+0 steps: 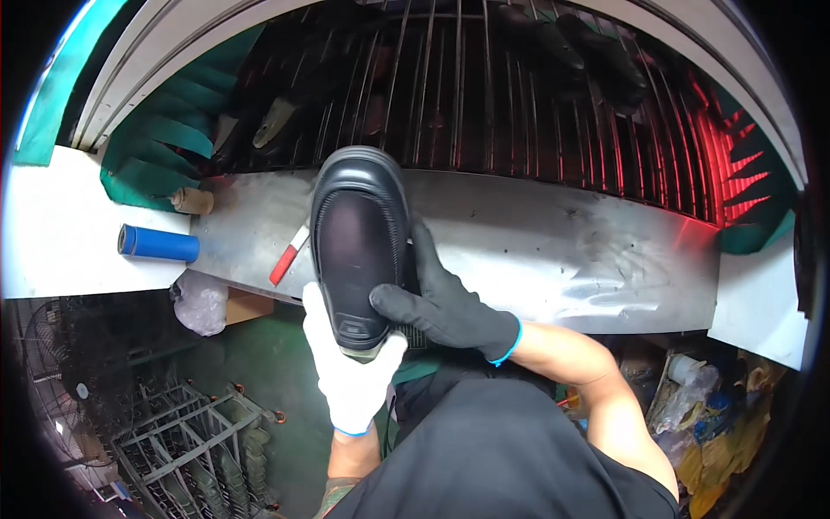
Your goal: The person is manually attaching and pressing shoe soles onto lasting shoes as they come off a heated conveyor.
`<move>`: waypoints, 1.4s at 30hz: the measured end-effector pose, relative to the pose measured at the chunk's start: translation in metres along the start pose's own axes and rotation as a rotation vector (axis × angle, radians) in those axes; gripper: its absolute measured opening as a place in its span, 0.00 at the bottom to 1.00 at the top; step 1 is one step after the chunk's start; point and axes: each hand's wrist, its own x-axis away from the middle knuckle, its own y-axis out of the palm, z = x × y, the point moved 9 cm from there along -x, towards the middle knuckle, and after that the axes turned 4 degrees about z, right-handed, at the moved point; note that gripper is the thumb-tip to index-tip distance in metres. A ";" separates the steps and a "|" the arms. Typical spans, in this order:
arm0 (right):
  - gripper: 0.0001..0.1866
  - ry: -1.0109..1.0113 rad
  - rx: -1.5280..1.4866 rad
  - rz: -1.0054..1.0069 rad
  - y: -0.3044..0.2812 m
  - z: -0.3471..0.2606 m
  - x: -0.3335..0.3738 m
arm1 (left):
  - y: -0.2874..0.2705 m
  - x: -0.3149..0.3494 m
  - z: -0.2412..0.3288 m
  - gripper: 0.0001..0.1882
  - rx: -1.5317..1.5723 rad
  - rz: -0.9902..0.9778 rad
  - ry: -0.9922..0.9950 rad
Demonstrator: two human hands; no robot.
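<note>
A black slip-on shoe (pixel 359 238) is held up in front of the steel ledge, its toe pointing away from me and its upper facing me. My left hand (pixel 356 376), in a white glove, is closed around the heel end from below. A pale greenish edge shows at the heel, just above that glove. My right hand (pixel 454 307), in a dark grey glove, grips the shoe's right side, with the thumb over the upper near the heel and the fingers along the edge. The sole is hidden.
Beyond the steel ledge (pixel 553 259), metal rods (pixel 432 86) carry dark shoes (pixel 596 60), with red light at right. A red-and-white slim tool (pixel 288 258), a beige bottle (pixel 192 201) and a blue cylinder (pixel 160 244) lie leftward. A metal rack (pixel 190 432) stands lower left.
</note>
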 end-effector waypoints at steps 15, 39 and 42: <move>0.56 0.201 -0.302 0.042 -0.043 0.046 0.035 | 0.014 -0.013 0.041 0.34 -0.122 -0.371 0.433; 0.72 0.116 0.287 -0.101 -0.015 0.028 0.036 | 0.014 -0.052 0.089 0.13 -0.590 -0.141 0.835; 0.73 0.215 0.336 -0.117 -0.007 0.019 0.041 | 0.018 -0.071 0.085 0.13 -0.606 -0.305 0.973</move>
